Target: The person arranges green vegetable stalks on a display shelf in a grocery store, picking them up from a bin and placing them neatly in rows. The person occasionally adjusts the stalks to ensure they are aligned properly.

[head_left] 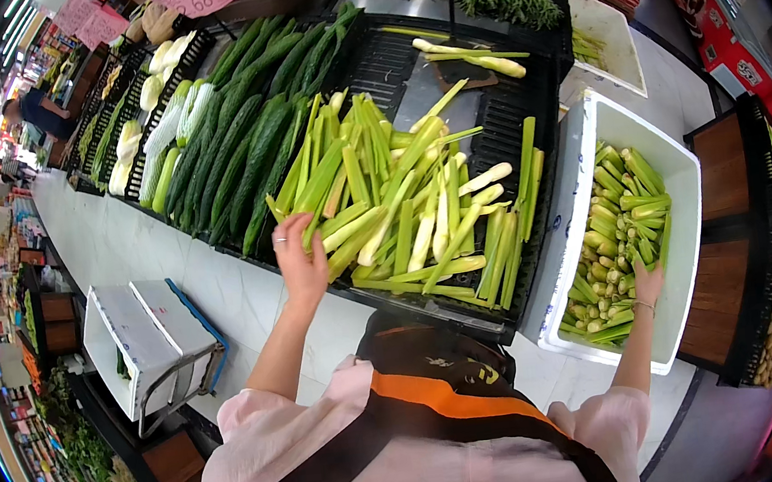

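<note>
Green and pale vegetable stalks [418, 209] lie loosely piled in a black slatted display tray [510, 105]. My left hand [301, 258] rests at the pile's near left edge, fingers slightly bent against the stalks; whether it grips one is unclear. To the right, a white foam box [687, 221] holds many trimmed stalks [603, 237] with cut ends facing up. My right hand [648, 282] reaches down into this box and touches the stalks, its fingertips partly hidden among them. Dark green cucumbers [261, 148] are stacked left of the loose pile.
Wrapped pale vegetables [165, 120] stand beyond the cucumbers. White foam boxes [153, 332] sit on a cart at the lower left. Another foam box [609, 37] is behind the near one. Wooden-sided display stands [729, 273] border the right. A person [43, 112] is far off at upper left.
</note>
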`<control>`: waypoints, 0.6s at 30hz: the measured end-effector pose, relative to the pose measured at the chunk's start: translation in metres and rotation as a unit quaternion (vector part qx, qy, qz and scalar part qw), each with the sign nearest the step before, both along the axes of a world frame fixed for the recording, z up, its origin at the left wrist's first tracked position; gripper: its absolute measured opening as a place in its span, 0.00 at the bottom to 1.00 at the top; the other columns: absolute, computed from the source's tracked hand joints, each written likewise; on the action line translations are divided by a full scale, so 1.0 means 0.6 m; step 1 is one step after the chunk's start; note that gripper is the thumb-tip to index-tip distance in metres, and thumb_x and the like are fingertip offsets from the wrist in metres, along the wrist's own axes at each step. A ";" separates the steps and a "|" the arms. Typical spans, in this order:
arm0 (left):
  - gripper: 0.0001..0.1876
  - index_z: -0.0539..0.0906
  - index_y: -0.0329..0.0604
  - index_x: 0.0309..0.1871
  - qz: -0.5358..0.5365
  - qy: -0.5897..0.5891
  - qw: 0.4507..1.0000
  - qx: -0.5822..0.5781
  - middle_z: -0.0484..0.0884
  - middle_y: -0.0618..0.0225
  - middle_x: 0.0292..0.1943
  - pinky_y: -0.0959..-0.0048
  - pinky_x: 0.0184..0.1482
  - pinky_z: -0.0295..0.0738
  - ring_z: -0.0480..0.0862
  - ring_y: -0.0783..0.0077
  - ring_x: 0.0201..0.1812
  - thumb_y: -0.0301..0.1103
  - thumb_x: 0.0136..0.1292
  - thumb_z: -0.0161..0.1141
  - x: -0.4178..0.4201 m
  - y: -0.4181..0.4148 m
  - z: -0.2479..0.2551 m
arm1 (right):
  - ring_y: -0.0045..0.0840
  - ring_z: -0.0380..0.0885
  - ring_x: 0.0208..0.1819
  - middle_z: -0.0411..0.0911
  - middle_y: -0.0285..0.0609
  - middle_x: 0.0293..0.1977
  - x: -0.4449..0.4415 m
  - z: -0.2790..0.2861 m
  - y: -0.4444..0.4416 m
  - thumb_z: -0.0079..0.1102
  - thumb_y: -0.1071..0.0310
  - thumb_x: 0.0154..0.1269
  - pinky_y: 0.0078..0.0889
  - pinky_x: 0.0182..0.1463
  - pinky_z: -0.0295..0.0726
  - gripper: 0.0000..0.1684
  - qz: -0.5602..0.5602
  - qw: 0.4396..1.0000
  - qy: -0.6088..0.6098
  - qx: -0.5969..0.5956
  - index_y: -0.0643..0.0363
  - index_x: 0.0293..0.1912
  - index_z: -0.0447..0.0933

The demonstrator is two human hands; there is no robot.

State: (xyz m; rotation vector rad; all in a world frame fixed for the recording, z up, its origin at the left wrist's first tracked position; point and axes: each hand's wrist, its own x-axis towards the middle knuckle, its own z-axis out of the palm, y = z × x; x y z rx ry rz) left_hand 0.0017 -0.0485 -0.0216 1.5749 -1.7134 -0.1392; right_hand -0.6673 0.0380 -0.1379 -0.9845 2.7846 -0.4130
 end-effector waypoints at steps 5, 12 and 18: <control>0.27 0.69 0.37 0.59 -0.020 0.104 0.994 -0.014 0.71 0.51 0.53 0.60 0.58 0.66 0.70 0.52 0.56 0.27 0.55 0.64 0.078 0.016 0.016 | 0.44 0.70 0.58 0.71 0.57 0.56 0.256 0.138 -0.117 0.65 0.66 0.59 0.40 0.64 0.66 0.28 0.222 0.955 -0.040 -0.191 0.69 0.56 0.71; 0.35 0.70 0.43 0.59 -0.050 -0.100 0.983 0.147 0.67 0.50 0.58 0.54 0.59 0.64 0.67 0.45 0.57 0.42 0.50 0.73 0.128 0.041 -0.114 | 0.28 0.80 0.45 0.78 0.46 0.47 0.624 0.180 -0.166 0.63 0.68 0.61 0.26 0.44 0.81 0.18 0.397 0.846 -0.330 -0.132 0.61 0.51 0.76; 0.37 0.68 0.51 0.67 0.002 -0.121 0.985 0.120 0.60 0.37 0.62 0.47 0.60 0.62 0.62 0.36 0.60 0.47 0.55 0.69 0.092 -0.022 -0.134 | 0.48 0.67 0.57 0.67 0.58 0.56 0.801 0.083 -0.136 0.66 0.60 0.56 0.41 0.63 0.68 0.35 0.567 0.797 -0.201 -0.056 0.67 0.59 0.66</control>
